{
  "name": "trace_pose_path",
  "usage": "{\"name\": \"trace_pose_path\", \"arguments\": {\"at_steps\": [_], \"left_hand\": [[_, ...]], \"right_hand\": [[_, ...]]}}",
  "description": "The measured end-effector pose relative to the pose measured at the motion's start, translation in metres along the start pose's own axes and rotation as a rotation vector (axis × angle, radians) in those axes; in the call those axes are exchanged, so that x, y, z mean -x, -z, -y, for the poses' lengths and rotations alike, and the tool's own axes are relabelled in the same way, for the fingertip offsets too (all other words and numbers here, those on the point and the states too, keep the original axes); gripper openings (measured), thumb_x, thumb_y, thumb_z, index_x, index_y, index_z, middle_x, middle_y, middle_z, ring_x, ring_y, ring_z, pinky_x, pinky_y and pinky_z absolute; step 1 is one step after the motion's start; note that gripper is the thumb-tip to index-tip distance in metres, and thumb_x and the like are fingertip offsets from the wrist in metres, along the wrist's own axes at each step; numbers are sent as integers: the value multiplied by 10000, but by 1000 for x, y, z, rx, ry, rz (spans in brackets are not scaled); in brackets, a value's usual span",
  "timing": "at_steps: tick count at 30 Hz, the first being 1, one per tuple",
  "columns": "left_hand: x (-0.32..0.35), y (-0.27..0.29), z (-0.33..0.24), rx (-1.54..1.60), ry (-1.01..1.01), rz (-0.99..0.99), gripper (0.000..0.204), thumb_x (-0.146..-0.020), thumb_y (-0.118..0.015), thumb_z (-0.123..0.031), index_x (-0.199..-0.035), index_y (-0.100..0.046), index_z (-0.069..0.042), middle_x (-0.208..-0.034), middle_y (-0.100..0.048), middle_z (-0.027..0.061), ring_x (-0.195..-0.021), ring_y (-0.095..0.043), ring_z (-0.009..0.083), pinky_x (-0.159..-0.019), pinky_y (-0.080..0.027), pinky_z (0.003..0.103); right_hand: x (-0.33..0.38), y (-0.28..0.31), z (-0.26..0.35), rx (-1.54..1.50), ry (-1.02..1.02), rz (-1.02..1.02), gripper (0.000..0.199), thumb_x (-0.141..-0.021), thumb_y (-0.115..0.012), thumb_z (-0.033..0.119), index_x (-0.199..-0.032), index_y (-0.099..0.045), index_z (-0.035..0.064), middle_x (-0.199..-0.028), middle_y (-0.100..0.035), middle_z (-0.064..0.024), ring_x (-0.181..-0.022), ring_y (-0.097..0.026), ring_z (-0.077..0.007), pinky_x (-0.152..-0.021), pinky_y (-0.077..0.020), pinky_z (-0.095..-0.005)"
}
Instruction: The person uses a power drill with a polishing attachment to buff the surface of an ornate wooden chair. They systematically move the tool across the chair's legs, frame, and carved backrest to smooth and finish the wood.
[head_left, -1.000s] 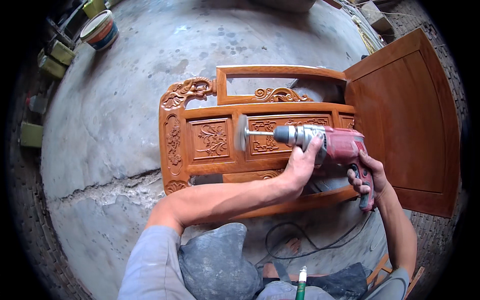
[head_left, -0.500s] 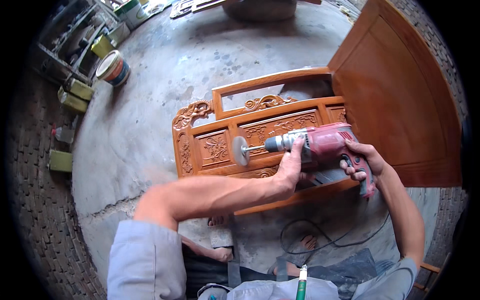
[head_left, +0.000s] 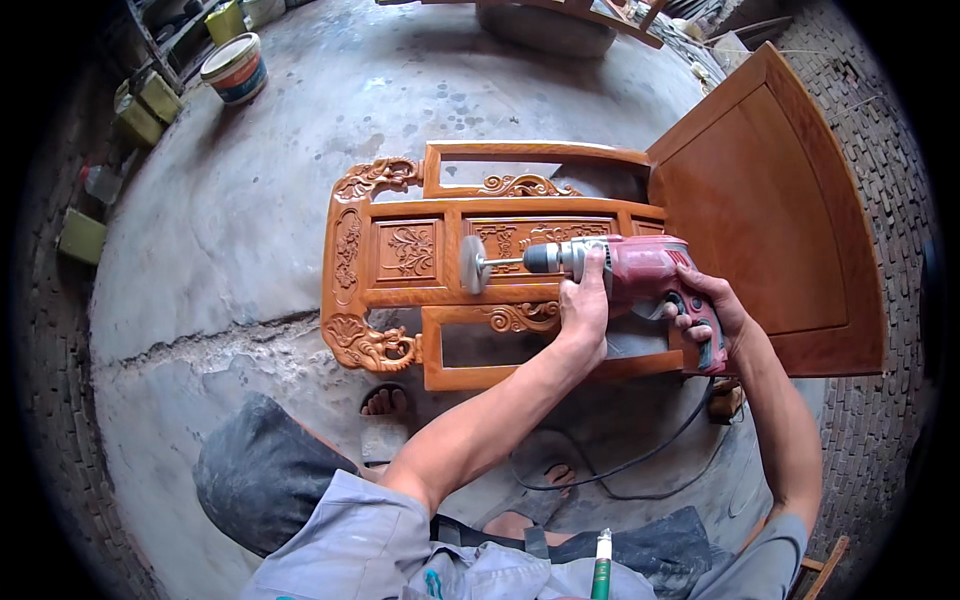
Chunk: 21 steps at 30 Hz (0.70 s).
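Observation:
A red and grey power drill (head_left: 645, 262) lies level across the carved back (head_left: 395, 295) of a reddish-brown wooden chair. My left hand (head_left: 586, 305) is closed around the drill's front body, just behind the chuck. My right hand (head_left: 712, 308) grips its rear handle, fingers by the trigger. From the chuck a thin shaft carries a pale round disc (head_left: 471, 265) at its left end. The disc hangs over the carved panels; whether it touches the wood I cannot tell. The chair lies with its broad seat panel (head_left: 780, 200) standing up at the right.
A black cord (head_left: 630, 465) loops over the concrete floor near my feet. A paint bucket (head_left: 234, 68) and yellowish cans (head_left: 82, 236) stand at the left. Another wooden piece (head_left: 590, 12) rests at the far side. Brick paving (head_left: 845, 110) borders the right.
The view has shifted, showing more of the chair's near side. My left elbow has dropped toward me, and the disc now appears more edge-on. Both hands still hold the drill.

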<state>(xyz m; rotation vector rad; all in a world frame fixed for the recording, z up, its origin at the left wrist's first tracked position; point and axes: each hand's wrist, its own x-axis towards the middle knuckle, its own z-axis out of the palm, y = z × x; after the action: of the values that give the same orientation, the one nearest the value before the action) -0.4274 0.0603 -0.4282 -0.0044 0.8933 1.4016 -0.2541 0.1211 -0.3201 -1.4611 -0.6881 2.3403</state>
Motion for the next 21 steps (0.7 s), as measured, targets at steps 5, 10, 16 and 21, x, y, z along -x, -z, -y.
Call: {"name": "trace_pose_path", "arguments": {"at_steps": [5, 10, 16, 21], "left_hand": [[-24, 2, -7, -41, -72, -13, 576, -972, -560, -564, -1272, -545, -73, -1147, -645, 84, -1017, -654, 222, -775, -602, 408], [-28, -1, -11, -14, -25, 9, 595, -962, -583, -556, -1299, -497, -73, -1154, -636, 95, -979, -668, 227, -741, -603, 383], [-5, -5, 6, 77, -38, 74, 584, -955, -606, -539, -1264, -540, -49, -1132, -645, 117, -997, -675, 247, -808, -602, 432], [-18, -11, -9, 31, -24, 83, 551, -966, -597, -515, -1264, -538, -55, -1121, -625, 111, -983, -667, 243, -793, -601, 430]], "right_hand": [[-13, -7, -9, 40, 110, 1, 357, -982, -630, 394, -1103, -616, 59, -819, -678, -82, -588, -626, -108, -370, -419, -172], [-16, -6, -11, -34, 92, 34, 369, -985, -622, 399, -1110, -622, 52, -815, -678, -82, -593, -630, -106, -372, -428, -170], [6, -3, 1, -11, 16, -39, 364, -983, -627, 379, -1120, -615, 43, -804, -686, -109, -560, -629, -120, -350, -435, -168], [-1, -4, -4, -7, 76, -87, 379, -979, -629, 409, -1092, -606, 48, -808, -676, -95, -582, -620, -105, -366, -438, -163]]}}
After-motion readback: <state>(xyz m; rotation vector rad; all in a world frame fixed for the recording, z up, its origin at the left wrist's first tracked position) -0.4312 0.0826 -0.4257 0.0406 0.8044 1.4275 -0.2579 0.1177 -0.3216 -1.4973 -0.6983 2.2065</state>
